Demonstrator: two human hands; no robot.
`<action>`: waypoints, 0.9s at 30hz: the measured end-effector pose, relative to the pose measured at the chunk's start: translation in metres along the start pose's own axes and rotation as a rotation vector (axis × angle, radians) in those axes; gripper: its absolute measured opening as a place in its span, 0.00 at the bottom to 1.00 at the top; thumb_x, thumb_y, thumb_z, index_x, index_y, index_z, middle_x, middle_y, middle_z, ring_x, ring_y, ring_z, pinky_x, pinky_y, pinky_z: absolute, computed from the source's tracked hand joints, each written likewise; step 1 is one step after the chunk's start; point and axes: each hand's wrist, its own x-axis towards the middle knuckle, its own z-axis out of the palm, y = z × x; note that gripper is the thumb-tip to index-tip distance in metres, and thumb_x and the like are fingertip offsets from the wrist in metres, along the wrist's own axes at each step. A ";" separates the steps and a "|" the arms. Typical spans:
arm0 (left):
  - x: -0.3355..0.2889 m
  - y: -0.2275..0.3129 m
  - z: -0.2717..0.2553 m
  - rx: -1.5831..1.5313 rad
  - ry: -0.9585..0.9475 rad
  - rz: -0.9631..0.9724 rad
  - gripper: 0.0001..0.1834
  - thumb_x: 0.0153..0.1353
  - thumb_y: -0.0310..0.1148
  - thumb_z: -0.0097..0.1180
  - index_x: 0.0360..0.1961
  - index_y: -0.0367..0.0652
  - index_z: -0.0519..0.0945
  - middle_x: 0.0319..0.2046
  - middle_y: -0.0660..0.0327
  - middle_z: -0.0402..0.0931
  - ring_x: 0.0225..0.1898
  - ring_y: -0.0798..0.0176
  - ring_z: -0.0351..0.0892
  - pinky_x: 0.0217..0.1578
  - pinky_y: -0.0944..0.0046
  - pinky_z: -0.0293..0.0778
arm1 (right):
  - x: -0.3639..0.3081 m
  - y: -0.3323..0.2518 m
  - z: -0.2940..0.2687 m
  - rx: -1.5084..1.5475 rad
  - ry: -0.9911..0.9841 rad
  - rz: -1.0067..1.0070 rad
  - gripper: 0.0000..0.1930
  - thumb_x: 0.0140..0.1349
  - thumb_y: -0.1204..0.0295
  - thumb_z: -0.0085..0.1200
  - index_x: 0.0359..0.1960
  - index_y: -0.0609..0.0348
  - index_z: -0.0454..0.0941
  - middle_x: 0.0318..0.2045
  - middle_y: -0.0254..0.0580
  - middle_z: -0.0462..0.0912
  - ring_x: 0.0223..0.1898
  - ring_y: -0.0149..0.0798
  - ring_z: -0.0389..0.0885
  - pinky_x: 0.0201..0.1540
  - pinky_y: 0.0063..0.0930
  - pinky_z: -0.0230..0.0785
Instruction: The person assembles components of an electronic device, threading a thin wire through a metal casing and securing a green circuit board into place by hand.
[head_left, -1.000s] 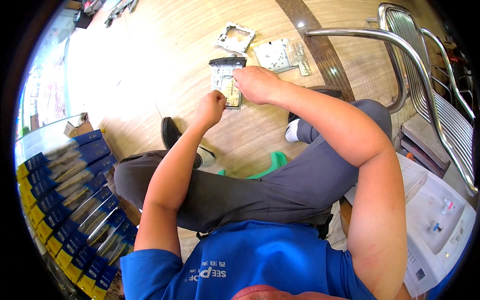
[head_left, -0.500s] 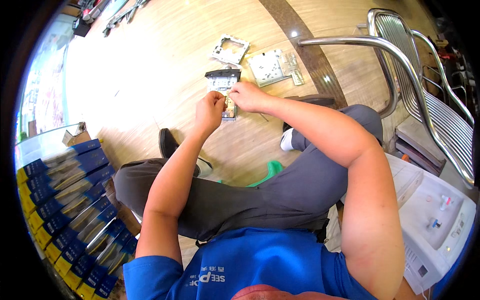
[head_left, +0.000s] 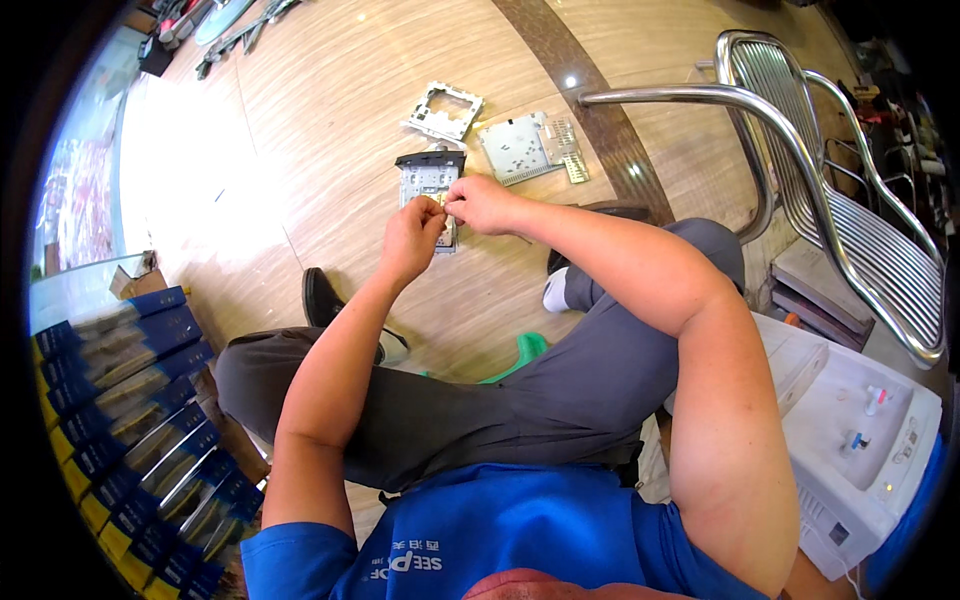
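Observation:
On the floor in front of me lies an opened metal device (head_left: 430,180), boxy, with a black front piece (head_left: 430,159) at its far end. Both hands are over its near part and hide much of it. My left hand (head_left: 410,240) is closed, thumb and fingers pinched together above the device. From the right, my right hand (head_left: 482,205) meets it, also pinched, with the fingertips almost touching. Whatever sits between the fingers is too small to name. A silver metal frame (head_left: 438,130) with a large opening lies beyond, beside a flat metal plate (head_left: 510,150) with small dark holes or marks.
A tubular metal chair (head_left: 690,97) stands at right, above a white water dispenser (head_left: 850,470). Stacked blue and yellow boxes (head_left: 150,400) fill the left side. Something green (head_left: 520,357) lies between my legs. Cables or tools (head_left: 245,35) rest on the far floor.
The whole view has shifted slightly, and the floor looks less glaring. My fingertips have come closer together over the device; the other parts stay where they were.

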 end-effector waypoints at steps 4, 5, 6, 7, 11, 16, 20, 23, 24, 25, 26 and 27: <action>0.000 0.022 -0.022 0.152 0.013 0.071 0.06 0.59 0.27 0.58 0.34 0.35 0.77 0.26 0.55 0.80 0.27 0.64 0.79 0.32 0.65 0.74 | 0.008 -0.009 -0.011 -0.222 0.039 -0.151 0.10 0.57 0.67 0.53 0.31 0.60 0.83 0.31 0.52 0.84 0.35 0.49 0.83 0.41 0.38 0.74; 0.000 0.034 -0.031 0.147 0.020 0.067 0.06 0.59 0.27 0.58 0.34 0.35 0.77 0.26 0.55 0.80 0.27 0.64 0.79 0.32 0.65 0.74 | 0.012 -0.012 -0.020 -0.225 0.056 -0.168 0.10 0.57 0.67 0.53 0.32 0.60 0.82 0.32 0.53 0.84 0.36 0.49 0.83 0.41 0.38 0.74; 0.000 0.046 -0.042 0.134 0.036 0.115 0.07 0.59 0.28 0.59 0.35 0.34 0.78 0.26 0.54 0.80 0.28 0.64 0.79 0.33 0.64 0.74 | 0.016 -0.016 -0.030 -0.175 0.095 -0.109 0.10 0.57 0.67 0.53 0.33 0.60 0.82 0.34 0.53 0.83 0.37 0.49 0.82 0.42 0.38 0.74; -0.003 0.065 -0.056 0.122 0.054 0.164 0.08 0.59 0.29 0.60 0.36 0.34 0.78 0.27 0.53 0.80 0.29 0.63 0.79 0.34 0.64 0.74 | 0.020 -0.017 -0.043 -0.258 0.123 -0.077 0.10 0.58 0.67 0.53 0.32 0.60 0.82 0.34 0.53 0.83 0.38 0.49 0.82 0.43 0.38 0.74; -0.034 0.135 -0.115 0.131 0.147 0.331 0.08 0.61 0.26 0.57 0.40 0.34 0.78 0.33 0.56 0.81 0.37 0.67 0.79 0.40 0.67 0.74 | 0.032 0.045 -0.088 -0.408 0.276 -0.017 0.10 0.57 0.69 0.54 0.34 0.61 0.83 0.35 0.56 0.83 0.38 0.53 0.82 0.43 0.41 0.73; -0.054 0.127 -0.178 0.109 0.196 0.153 0.11 0.63 0.28 0.56 0.44 0.34 0.77 0.37 0.59 0.80 0.41 0.68 0.78 0.45 0.68 0.73 | 0.041 0.124 -0.083 -0.716 0.214 0.274 0.08 0.56 0.69 0.54 0.32 0.59 0.83 0.34 0.53 0.83 0.39 0.52 0.82 0.44 0.40 0.73; -0.042 0.099 -0.175 0.309 0.037 0.052 0.14 0.63 0.31 0.56 0.46 0.33 0.76 0.38 0.52 0.80 0.40 0.60 0.79 0.41 0.64 0.74 | 0.057 0.163 -0.070 -0.750 0.138 0.261 0.08 0.56 0.68 0.55 0.32 0.58 0.83 0.35 0.53 0.83 0.40 0.51 0.82 0.45 0.40 0.73; -0.037 0.085 -0.153 0.730 -0.158 0.092 0.20 0.60 0.35 0.58 0.51 0.38 0.74 0.47 0.49 0.77 0.48 0.46 0.77 0.50 0.54 0.72 | 0.065 0.199 -0.067 -0.723 0.182 0.331 0.09 0.56 0.67 0.56 0.32 0.58 0.83 0.35 0.53 0.83 0.39 0.52 0.82 0.45 0.39 0.73; -0.040 0.085 -0.149 0.717 -0.224 0.094 0.23 0.59 0.36 0.59 0.53 0.39 0.73 0.49 0.48 0.76 0.50 0.44 0.75 0.51 0.53 0.70 | 0.068 0.209 -0.065 -0.743 0.165 0.344 0.09 0.56 0.67 0.56 0.32 0.57 0.83 0.35 0.53 0.83 0.39 0.51 0.82 0.45 0.39 0.74; -0.041 0.086 -0.144 0.705 -0.227 0.090 0.23 0.59 0.36 0.59 0.53 0.39 0.73 0.49 0.48 0.76 0.50 0.44 0.75 0.51 0.53 0.70 | 0.071 0.216 -0.061 -0.755 0.146 0.358 0.09 0.56 0.66 0.57 0.32 0.57 0.84 0.35 0.53 0.83 0.39 0.51 0.82 0.44 0.39 0.74; -0.046 0.089 -0.144 0.684 -0.267 0.091 0.23 0.58 0.36 0.59 0.53 0.39 0.73 0.48 0.48 0.76 0.50 0.44 0.75 0.51 0.52 0.71 | 0.076 0.216 -0.051 -0.724 0.130 0.314 0.09 0.56 0.67 0.56 0.32 0.57 0.84 0.34 0.53 0.83 0.39 0.52 0.82 0.44 0.39 0.74; -0.048 0.091 -0.143 0.662 -0.308 0.095 0.23 0.58 0.36 0.59 0.53 0.38 0.73 0.48 0.48 0.76 0.49 0.44 0.75 0.50 0.52 0.71 | 0.083 0.215 -0.043 -0.723 0.114 0.307 0.09 0.56 0.67 0.56 0.32 0.57 0.84 0.34 0.53 0.83 0.39 0.52 0.82 0.44 0.39 0.74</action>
